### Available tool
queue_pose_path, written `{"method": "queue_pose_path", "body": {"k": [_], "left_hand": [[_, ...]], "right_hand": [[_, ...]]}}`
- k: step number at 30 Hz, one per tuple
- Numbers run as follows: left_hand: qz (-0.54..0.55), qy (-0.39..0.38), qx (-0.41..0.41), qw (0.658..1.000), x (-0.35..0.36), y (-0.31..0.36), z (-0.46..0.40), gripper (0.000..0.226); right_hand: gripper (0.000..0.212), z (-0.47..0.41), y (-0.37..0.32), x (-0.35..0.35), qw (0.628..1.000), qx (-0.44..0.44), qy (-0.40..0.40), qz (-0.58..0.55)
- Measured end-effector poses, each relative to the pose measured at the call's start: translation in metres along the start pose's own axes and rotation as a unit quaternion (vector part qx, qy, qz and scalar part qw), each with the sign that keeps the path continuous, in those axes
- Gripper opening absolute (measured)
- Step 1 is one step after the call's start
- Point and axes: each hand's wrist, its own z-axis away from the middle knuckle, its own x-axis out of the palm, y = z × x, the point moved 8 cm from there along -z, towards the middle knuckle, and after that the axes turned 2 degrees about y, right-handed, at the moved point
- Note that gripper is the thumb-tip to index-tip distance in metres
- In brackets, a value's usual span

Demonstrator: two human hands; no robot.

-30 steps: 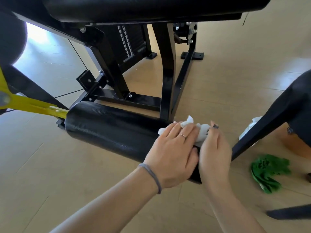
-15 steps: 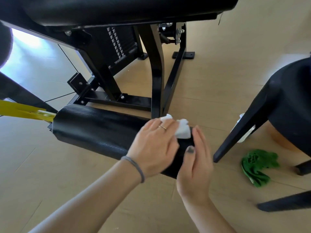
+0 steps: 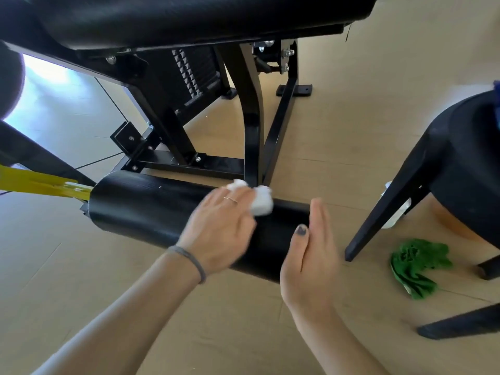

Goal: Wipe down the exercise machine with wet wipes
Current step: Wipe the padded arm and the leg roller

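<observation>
1. My left hand lies palm-down on the top of the black roller pad, fingers spread flat and pressing a crumpled white wipe against it. The wipe shows at the fingertips, on the far upper side of the pad, toward its right end. The hand is blurred, so I judge it to be in mid-stroke.
2. My right hand is open and holds nothing. It stands edge-on with fingers straight, and it rests against the right end of the roller pad, apparently steadying it. The two hands are apart, with a bare stretch of pad between them.
3. Status of the pad: the wipe covers only a small patch near the right end. The pictures show no wet sheen or streaks, so I cannot tell which parts are already cleaned. The left stretch toward the yellow arm is not under the wipe now.
4. Status of the machine: the padded bench above, the black frame and the weight stack behind all lie outside the reach of the wipe. I judge that most of the job is left.
5. Surroundings: a black stool stands to the right on the wooden floor, a green cloth lies beside its leg, and a white container, partly hidden, stands behind that leg.
</observation>
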Motion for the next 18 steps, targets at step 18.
{"method": "queue_pose_path", "body": {"k": [18], "left_hand": [[-0.016,0.024,-0.073,0.997,-0.008,-0.062,0.011,0.053]], "right_hand": [[0.054,-0.019,0.010,0.005,0.991,0.121,-0.031,-0.046]]}}
